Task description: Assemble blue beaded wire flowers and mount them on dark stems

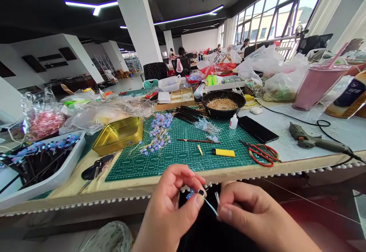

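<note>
In front of the table edge, my left hand (171, 206) pinches a small blue flower piece (190, 194) with a dark end (201, 192) between thumb and forefinger. A pale blue strand (211, 207), thread or thin wire, stretches from it to my right hand (247, 208). My right thumb and forefinger are closed on that strand, and a few white strand ends (217, 197) stick up beside them. The fingers partly hide the flower piece. Beyond both hands, blue flower sprigs (160, 130) and pale blue wired stems (208, 127) lie on the green cutting mat (168, 159).
On the mat are a yellow lighter (224, 152), red-handled scissors (261, 154) and a small glue bottle (233, 122). A phone (258, 129) and glue gun (317, 139) lie right. Left are a gold tin (118, 145) and white tray (64, 175). A drink cup (318, 86) stands right.
</note>
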Demonstrator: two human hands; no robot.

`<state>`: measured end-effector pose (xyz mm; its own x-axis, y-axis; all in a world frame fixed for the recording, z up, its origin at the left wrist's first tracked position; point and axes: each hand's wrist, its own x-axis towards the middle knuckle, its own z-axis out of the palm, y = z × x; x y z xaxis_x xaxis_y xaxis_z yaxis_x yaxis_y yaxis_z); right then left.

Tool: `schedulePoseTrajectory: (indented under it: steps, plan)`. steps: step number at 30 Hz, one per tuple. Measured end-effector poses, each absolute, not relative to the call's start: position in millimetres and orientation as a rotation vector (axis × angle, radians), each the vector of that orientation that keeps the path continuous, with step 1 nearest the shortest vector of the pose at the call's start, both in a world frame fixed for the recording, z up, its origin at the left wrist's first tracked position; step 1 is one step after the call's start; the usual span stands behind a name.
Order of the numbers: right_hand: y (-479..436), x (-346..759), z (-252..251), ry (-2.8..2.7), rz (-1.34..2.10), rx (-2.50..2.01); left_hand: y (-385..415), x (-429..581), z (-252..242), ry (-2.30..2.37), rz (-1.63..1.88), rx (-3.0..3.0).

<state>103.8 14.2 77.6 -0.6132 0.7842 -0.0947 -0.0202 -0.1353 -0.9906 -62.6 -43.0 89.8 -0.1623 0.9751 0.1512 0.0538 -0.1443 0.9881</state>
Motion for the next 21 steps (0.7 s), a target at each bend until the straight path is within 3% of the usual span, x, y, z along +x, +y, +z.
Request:
schedulePoseTrajectory:
  steps: [21]
  plan:
    - [24.4, 104.1, 85.0, -1.735, 1.816, -0.983, -46.9, -56.6, 88.4, 1.318, 1.402, 1.375]
